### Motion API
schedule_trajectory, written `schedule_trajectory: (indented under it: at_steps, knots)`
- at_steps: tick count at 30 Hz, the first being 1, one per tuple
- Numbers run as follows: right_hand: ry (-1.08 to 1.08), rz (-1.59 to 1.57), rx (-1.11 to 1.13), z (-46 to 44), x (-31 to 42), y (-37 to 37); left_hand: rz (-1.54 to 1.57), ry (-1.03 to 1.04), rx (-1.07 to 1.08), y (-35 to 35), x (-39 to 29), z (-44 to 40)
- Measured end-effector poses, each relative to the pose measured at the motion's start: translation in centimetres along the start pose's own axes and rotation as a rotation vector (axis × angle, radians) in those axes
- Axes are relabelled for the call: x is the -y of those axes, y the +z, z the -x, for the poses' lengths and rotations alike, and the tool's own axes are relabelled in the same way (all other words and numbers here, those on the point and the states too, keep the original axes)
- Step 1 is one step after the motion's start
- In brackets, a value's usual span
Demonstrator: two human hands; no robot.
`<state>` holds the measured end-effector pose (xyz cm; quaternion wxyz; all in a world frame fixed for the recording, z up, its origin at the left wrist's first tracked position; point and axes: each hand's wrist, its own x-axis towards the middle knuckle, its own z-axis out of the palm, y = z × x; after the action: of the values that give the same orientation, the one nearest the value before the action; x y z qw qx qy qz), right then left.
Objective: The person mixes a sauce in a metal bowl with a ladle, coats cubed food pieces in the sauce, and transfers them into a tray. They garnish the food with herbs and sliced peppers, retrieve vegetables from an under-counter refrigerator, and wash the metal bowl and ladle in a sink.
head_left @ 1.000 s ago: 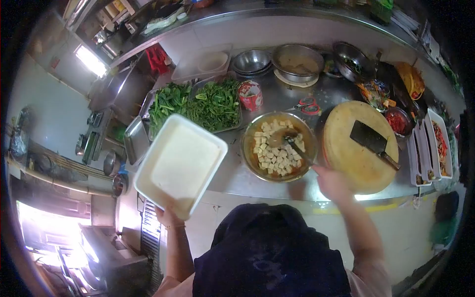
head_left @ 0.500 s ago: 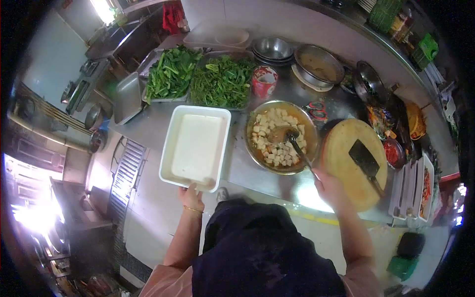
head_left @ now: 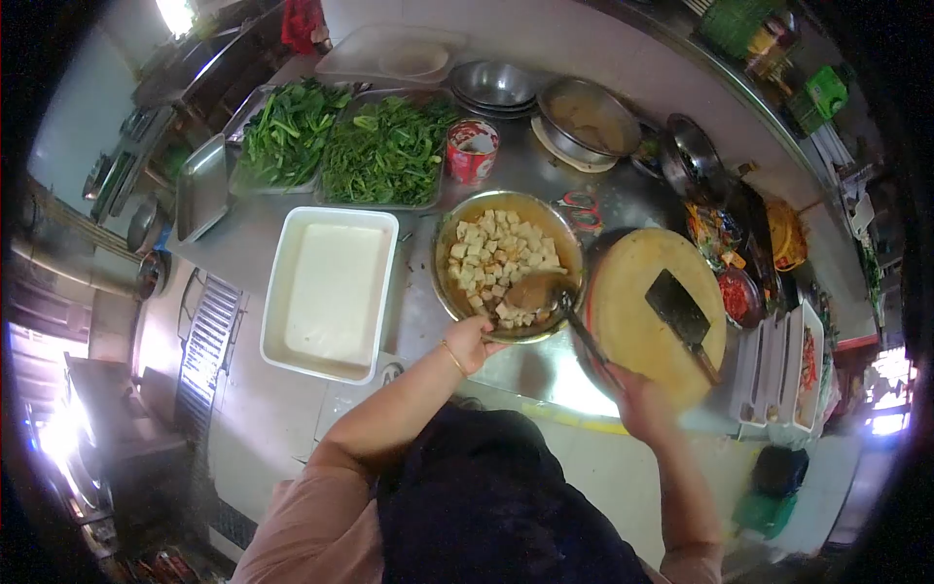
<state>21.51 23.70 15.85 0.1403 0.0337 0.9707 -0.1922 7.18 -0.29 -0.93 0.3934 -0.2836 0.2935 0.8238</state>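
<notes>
My left hand grips the near rim of a metal bowl, its fingers partly hidden at the edge. Pale cubes that look like tofu fill much of the bowl, with brownish liquid around them. In my right hand is the handle of a ladle, whose head lies among the cubes on the bowl's near right side. To the left of the bowl stands a white rectangular tub, coated inside with a pale residue. On the right, a cleaver rests on a round cutting board.
Behind the tub are trays of leafy greens and an upright metal tray. A red can, red-handled scissors, and a pot stand behind the bowl. White narrow containers line the right edge.
My left hand has let go of the white tub and moved right to the bowl's rim. The ladle head has shifted toward the bowl's near right side. The whole view has swung slightly.
</notes>
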Motion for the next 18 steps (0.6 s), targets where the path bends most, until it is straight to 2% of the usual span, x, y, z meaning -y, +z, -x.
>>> schedule_trajectory:
  at_steps: [2,4,8,10,12,13,15,18]
  knots:
    - [0.039,-0.034,-0.014,-1.1,-0.5,0.3,-0.046,-0.022,-0.060,-0.2,1.5,0.2]
    - [0.044,-0.086,-0.020,-2.4,0.1,1.9,-0.044,0.020,0.016,0.2,2.6,1.7]
    - [-0.124,-0.103,-0.004,0.2,0.3,1.4,-0.024,0.002,0.038,1.0,-0.9,2.5]
    - [-0.063,-0.041,0.017,0.1,-0.5,-0.2,0.040,0.036,0.075,1.8,-3.3,2.7]
    - [-0.028,-0.016,-0.027,-1.0,-1.1,-1.1,-0.026,0.069,0.086,1.9,-2.2,4.0]
    - [-0.011,-0.141,-0.055,-1.8,-0.3,-1.1,-0.048,0.062,0.076,1.5,-0.8,4.6]
    - [-0.054,-0.138,-0.087,-2.4,1.6,-0.8,-0.096,0.066,0.034,3.5,-0.4,6.7]
    - [-0.127,-0.107,-0.094,-1.7,2.0,-0.8,-0.053,0.115,-0.018,4.2,-3.4,4.8]
